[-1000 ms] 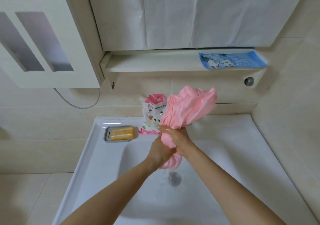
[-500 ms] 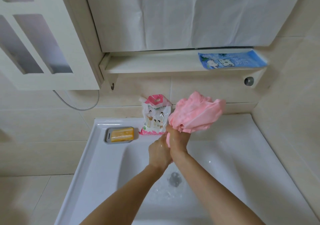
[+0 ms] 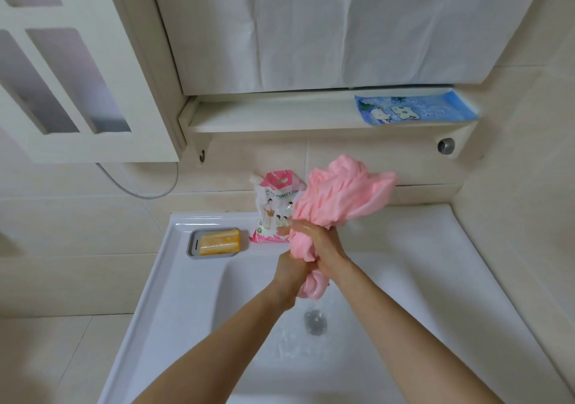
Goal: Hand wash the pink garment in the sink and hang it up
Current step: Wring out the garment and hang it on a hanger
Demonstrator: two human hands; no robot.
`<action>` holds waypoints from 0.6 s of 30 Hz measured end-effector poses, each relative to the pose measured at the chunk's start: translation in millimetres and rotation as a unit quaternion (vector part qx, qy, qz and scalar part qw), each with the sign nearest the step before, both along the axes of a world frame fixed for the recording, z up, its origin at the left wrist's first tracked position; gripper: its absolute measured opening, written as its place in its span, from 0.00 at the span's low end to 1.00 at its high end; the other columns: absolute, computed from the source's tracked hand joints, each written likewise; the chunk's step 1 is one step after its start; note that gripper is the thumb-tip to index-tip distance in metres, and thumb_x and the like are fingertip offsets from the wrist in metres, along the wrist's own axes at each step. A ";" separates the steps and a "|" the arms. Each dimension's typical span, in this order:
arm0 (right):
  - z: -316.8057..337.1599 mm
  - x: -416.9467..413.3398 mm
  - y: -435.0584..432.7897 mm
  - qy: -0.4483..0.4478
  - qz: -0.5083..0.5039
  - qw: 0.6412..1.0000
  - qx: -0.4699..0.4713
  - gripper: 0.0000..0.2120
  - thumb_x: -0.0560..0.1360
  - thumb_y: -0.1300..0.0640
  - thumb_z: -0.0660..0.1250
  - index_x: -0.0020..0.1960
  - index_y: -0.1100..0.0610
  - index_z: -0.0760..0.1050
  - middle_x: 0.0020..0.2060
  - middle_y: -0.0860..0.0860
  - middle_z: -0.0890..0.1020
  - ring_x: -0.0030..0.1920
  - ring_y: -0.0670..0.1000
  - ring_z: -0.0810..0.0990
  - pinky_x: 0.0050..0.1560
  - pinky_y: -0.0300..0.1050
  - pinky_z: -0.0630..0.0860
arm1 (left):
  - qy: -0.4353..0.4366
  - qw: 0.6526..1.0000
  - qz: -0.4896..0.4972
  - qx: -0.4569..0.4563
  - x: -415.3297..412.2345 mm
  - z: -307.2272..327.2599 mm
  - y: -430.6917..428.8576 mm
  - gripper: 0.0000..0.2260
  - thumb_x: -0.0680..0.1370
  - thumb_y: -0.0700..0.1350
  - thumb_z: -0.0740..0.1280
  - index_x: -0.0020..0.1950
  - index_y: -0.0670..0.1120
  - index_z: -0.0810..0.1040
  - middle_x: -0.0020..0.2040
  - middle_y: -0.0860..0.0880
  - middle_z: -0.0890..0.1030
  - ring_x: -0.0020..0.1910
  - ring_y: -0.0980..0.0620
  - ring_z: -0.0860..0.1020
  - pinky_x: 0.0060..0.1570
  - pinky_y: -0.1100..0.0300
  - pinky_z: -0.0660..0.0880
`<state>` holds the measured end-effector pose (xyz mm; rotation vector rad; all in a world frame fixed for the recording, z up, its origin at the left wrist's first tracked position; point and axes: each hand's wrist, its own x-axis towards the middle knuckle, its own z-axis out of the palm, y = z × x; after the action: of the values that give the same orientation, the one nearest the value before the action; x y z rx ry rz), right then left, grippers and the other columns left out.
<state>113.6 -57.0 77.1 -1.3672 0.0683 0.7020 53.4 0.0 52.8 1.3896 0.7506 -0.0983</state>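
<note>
Head view: your left grip (image 3: 291, 271) and right grip (image 3: 317, 242) both clench the twisted pink garment (image 3: 339, 198), held above the sink (image 3: 186, 294), over the drain (image 3: 315, 321). Step, judged: wringing. Next: wring the loose upper bunch with firm opposing twists, then hang.

The middle of the pink garment (image 3: 339, 198) is buried inside the right hand (image 3: 323, 245) and the left hand (image 3: 291, 274), which both grip it. The left hand's fingertips are hidden behind the cloth. The garment covers the right side of the detergent pouch (image 3: 270, 204), cutting off its lettering. Both forearms and the near rim of the sink (image 3: 161, 266) run off the bottom edge. The print on the blue packet (image 3: 413, 112) is too small to read. The drain (image 3: 315, 321) is blurred by rippling water.
</note>
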 end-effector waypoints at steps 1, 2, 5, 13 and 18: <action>-1.4 0.8 0.6 -0.001 0.009 1.000 -0.006 0.08 0.72 0.56 0.71 0.49 0.58 0.77 0.35 0.48 0.83 0.35 0.48 0.81 0.40 0.42 0.77 | -0.002 1.000 0.017 -0.006 0.9 0.8 -0.6 0.03 0.74 0.39 0.64 0.42 0.41 0.77 0.32 0.46 0.79 0.29 0.53 0.77 0.27 0.65 0.72; -3.2 0.2 1.8 -0.006 -0.005 1.000 -0.002 0.11 0.70 0.56 0.73 0.49 0.59 0.78 0.35 0.48 0.84 0.37 0.49 0.83 0.43 0.45 0.79 | -0.003 0.999 0.031 -0.029 2.2 0.8 -2.3 0.03 0.73 0.40 0.65 0.41 0.41 0.76 0.30 0.47 0.78 0.29 0.54 0.76 0.27 0.66 0.72; -3.8 -6.0 2.4 -0.002 -0.071 0.997 0.032 0.11 0.67 0.61 0.75 0.47 0.62 0.77 0.35 0.54 0.84 0.36 0.52 0.83 0.43 0.45 0.80 | -0.020 0.996 0.060 -0.064 2.3 2.8 -7.0 0.01 0.73 0.37 0.66 0.41 0.40 0.75 0.24 0.49 0.76 0.24 0.55 0.75 0.25 0.67 0.72; 2.3 -11.0 1.4 -0.045 -0.101 0.992 0.057 0.09 0.61 0.66 0.69 0.39 0.58 0.72 0.26 0.47 0.76 0.32 0.50 0.75 0.33 0.42 0.72 | -0.003 0.997 0.065 -0.051 4.3 5.5 -18.5 0.05 0.81 0.38 0.57 0.52 0.40 0.71 0.35 0.48 0.72 0.34 0.54 0.74 0.24 0.68 0.70; 7.5 -14.4 0.1 -0.137 -0.053 0.988 -0.053 0.15 0.69 0.71 0.64 0.30 0.56 0.65 0.16 0.42 0.67 0.21 0.44 0.66 0.27 0.35 0.63 | -0.011 0.999 0.025 0.017 2.7 6.6 -22.3 0.09 0.77 0.35 0.56 0.37 0.42 0.64 0.25 0.48 0.64 0.24 0.55 0.62 0.20 0.66 0.60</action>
<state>99.1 -56.9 84.7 -1.5400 -0.0414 0.4211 56.2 -22.3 59.3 1.4009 0.7709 -0.0321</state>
